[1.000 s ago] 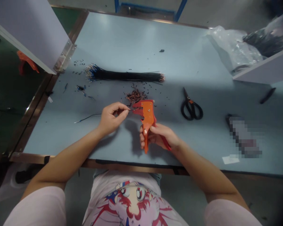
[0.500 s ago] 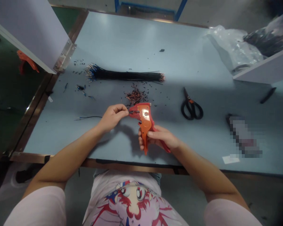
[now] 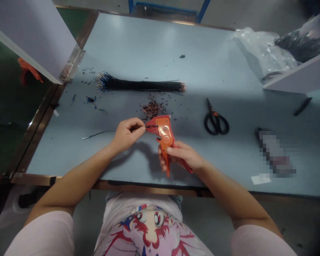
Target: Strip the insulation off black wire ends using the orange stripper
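A pale blue table (image 3: 138, 42) fills most of the frame. The bundle of black wires (image 3: 144, 85) lies above the centre. At the centre is the orange-red tool (image 3: 165, 131); the right hand (image 3: 185, 155) is clamped on its handles. Left of it, the left hand (image 3: 129, 133) pinches one thin wire (image 3: 101, 133).

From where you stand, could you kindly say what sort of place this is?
Probably a wiring workshop: a pale-blue workbench holds a long bundle of black wires, and the right hand grips an orange-and-red plier-like tool.

Orange stripper (image 3: 164, 128) shifted nearer left hand (image 3: 128, 133); handles (image 3: 167, 167) squeezed closer together.
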### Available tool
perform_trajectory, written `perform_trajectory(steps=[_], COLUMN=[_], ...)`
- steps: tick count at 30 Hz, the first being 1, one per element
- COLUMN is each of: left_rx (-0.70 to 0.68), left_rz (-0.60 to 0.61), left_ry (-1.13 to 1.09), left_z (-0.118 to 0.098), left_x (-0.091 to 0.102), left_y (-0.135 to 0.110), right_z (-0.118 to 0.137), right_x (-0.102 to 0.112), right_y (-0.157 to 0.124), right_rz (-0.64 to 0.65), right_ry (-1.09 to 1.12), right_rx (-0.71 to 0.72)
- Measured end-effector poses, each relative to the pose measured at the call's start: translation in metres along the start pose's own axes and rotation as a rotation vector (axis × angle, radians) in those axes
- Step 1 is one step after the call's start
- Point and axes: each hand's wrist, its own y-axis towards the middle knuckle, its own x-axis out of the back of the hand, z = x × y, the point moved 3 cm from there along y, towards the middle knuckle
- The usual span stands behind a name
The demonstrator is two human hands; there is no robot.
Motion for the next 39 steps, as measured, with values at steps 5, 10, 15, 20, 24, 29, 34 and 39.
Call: perform_trajectory(steps=[5,10,15,20,24,29,34,39], left_rx=[-0.078,-0.12,-0.159,-0.196,-0.225,-0.21,-0.18,-0.125], left_rz=[-0.05,-0.075,-0.078,-0.094,-0.098,-0.112,-0.068,0.042], left_ry=[0.082,0.151,0.183,0.243,0.303,0.308,0.309,0.337], left_z=[-0.004,-0.004,-0.004,-0.005,-0.006,-0.004,-0.001,0.0], left_x=[0.0,-0.001,-0.001,0.0,-0.001,-0.002,0.001,0.01], left_y=[-0.003,-0.004,-0.004,-0.005,-0.007,-0.005,-0.002,0.002], right_z=[0.0,0.0,-0.001,-0.004,-0.006,-0.003,0.0,0.001], right_x=[0.0,-0.001,-0.002,-0.006,-0.008,-0.01,-0.005,0.002], right_y=[0.0,0.0,0.001,0.002,0.003,0.005,0.007,0.011], right_rz=[0.0,0.003,-0.01,-0.03,-0.051,-0.065,-0.084,-0.089], right_ry=[0.017,0.014,0.013,0.022,0.038,0.101,0.138,0.141], right_rx=[-0.005,0.011,0.006,0.001,0.015,0.051,0.017,0.004])
